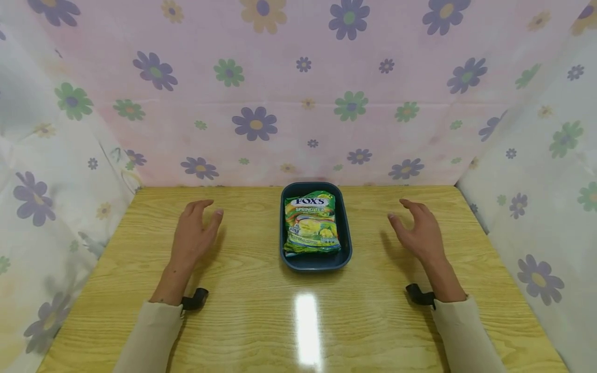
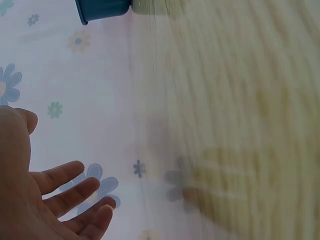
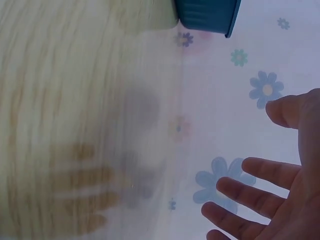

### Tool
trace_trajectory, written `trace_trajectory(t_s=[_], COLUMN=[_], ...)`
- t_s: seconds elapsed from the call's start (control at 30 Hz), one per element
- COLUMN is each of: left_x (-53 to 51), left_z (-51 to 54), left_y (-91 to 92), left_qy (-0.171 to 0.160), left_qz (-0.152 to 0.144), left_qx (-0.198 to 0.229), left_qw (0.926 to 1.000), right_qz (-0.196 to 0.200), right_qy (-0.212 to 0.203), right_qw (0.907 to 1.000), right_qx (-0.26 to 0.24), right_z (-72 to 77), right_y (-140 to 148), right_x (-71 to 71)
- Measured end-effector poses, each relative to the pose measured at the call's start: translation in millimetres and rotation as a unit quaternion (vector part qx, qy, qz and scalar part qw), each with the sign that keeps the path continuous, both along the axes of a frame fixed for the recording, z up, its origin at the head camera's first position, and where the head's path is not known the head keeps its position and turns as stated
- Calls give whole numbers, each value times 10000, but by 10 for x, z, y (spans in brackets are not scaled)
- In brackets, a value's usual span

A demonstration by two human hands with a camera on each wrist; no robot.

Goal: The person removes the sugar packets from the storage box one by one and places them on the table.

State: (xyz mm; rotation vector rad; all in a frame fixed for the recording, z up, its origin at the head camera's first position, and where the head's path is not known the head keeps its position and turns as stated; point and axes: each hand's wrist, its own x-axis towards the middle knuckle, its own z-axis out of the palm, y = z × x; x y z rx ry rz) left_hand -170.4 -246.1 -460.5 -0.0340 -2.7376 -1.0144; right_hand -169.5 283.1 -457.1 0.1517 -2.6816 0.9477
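Note:
A dark blue plastic tray (image 1: pixel 314 268) stands on the wooden table, toward its back edge. Inside it lies a green and yellow FOX'S Spring Tea candy bag (image 1: pixel 311 224); more green wrapping shows at its edges. To the left of the tray, my left hand (image 1: pixel 195 233) hovers with relaxed, spread fingers and holds nothing. On the other side, my right hand (image 1: pixel 418 233) is held likewise, apart from the tray. Each wrist view shows a corner of the tray, seen as a blue wall (image 2: pixel 104 9) in the left one and a blue wall (image 3: pixel 207 15) in the right one.
The glossy wood-grain table (image 1: pixel 252 321) reflects a bright light near its front. Flower-print cloth (image 1: pixel 298 124) hangs behind the table, and more cloth flanks both sides. A black wrist camera mount (image 1: pixel 196 299) sits on the left wrist, another mount (image 1: pixel 420 295) on the right.

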Motion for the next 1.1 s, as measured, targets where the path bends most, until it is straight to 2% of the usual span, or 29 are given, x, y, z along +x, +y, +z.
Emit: trace_trajectory(t_s=[0.43, 0.77, 1.1], left_x=[3, -11, -38], left_z=[-53, -70, -98], left_y=[171, 363, 527], left_qy=[-86, -198, -252], left_qz=[-342, -773, -1063], left_qx=[448, 864, 1210], left_qw=[9984, 9931, 9866], right_qz=[275, 432, 561], right_qy=[197, 301, 306], right_qw=[9994, 9986, 9979], right_qx=[-98, -56, -68], right_z=[44, 81, 132], right_y=[-186, -298, -443], right_x=[-17, -42, -53])
